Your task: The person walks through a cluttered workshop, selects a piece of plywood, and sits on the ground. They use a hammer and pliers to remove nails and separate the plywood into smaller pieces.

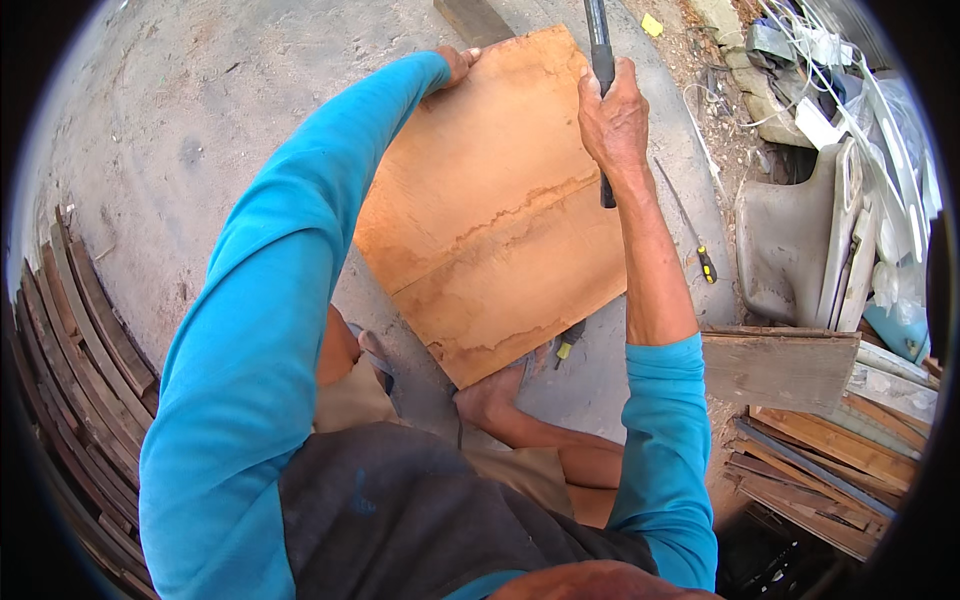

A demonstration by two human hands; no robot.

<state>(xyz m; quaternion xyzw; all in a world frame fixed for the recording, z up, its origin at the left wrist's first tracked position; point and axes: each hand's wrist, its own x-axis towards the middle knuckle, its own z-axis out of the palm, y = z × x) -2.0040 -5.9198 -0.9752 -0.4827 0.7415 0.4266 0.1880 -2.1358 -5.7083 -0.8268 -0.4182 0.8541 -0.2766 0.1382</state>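
Observation:
A large water-stained plywood board (490,210) lies tilted in front of me, with a seam across it. My left hand (458,66) is closed over its far left edge. In my right hand (613,118), above the board's right edge, is a long-handled tool (602,65) with a black grip and a metal shaft. The tool's far end runs out of the picture, so its head is hidden. Partly under the board's near edge is a black and yellow tool handle (568,342). A screwdriver (704,262) with a yellow and black handle lies right of my right forearm.
A wooden beam (473,20) sits beyond the board's far edge. Stacked planks (95,350) line the left side. To the right are a grey plastic chair (795,235), a plank (780,368), piled wood strips (835,440) and tangled white plastic scrap (885,140). My bare foot (490,398) touches the board's near corner.

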